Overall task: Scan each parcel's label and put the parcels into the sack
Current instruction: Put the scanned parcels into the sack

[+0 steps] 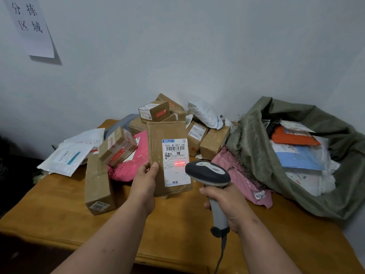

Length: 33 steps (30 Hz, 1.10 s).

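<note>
My left hand grips a flat brown cardboard parcel upright by its lower left edge, thumb on the front. Its white shipping label faces me. My right hand grips the handle of a grey barcode scanner, whose head points at the label from the lower right. A red scan line glows on the label's right side below the barcode. The olive-green sack lies open at the right, with several parcels inside.
On the wooden table behind the held parcel lies a pile of brown boxes, white mailers and pink bags. A long box lies at the left. The scanner cable hangs over the table's front edge.
</note>
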Each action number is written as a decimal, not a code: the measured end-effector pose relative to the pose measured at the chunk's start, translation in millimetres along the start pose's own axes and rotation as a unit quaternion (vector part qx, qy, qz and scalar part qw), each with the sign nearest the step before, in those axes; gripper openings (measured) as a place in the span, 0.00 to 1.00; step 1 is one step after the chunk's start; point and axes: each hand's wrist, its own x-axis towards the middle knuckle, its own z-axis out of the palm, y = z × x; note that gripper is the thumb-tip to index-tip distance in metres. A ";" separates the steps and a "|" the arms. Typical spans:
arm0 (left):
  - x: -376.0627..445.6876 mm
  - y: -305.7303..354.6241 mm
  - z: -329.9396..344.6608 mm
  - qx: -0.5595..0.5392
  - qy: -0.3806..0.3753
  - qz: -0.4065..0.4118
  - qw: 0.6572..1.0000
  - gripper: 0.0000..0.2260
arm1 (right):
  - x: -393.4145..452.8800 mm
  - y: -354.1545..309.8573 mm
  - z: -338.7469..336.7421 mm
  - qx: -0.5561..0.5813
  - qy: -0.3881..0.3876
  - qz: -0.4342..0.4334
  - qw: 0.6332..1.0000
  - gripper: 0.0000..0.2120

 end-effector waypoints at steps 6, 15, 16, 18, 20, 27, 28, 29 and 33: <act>-1.5 -1.4 4.0 0.001 0.001 0.005 1.000 0.04 | 1.8 1.6 -5.5 0.001 -0.001 0.004 1.000 0.11; -4.9 -5.5 17.8 -0.005 -0.005 0.005 1.000 0.12 | 6.4 4.9 -21.8 0.004 0.001 0.001 1.000 0.11; -5.3 -6.6 20.8 -0.008 -0.006 0.003 1.000 0.12 | 6.9 4.8 -23.9 0.003 0.004 0.001 1.000 0.11; -6.0 -9.4 27.1 -0.009 -0.007 -0.001 1.000 0.13 | 9.0 6.7 -29.4 0.007 0.014 0.002 1.000 0.09; -6.0 -11.7 34.2 -0.011 -0.014 -0.015 1.000 0.15 | 10.7 9.4 -35.6 0.009 0.020 0.004 1.000 0.06; 6.9 -13.1 69.8 0.011 -0.068 -0.059 0.996 0.13 | 22.6 15.7 -52.3 0.051 -0.020 0.032 0.998 0.22; 11.0 -12.6 77.2 0.017 -0.083 -0.064 0.994 0.13 | 25.3 14.4 -54.1 0.065 -0.013 0.029 0.997 0.19; 15.7 -11.5 85.2 0.023 -0.098 -0.066 0.993 0.12 | 28.6 13.1 -56.4 0.080 0.002 0.024 0.996 0.17; 32.1 -9.4 122.6 0.070 -0.162 -0.076 0.981 0.13 | 43.4 7.4 -72.9 0.116 0.062 0.016 0.991 0.23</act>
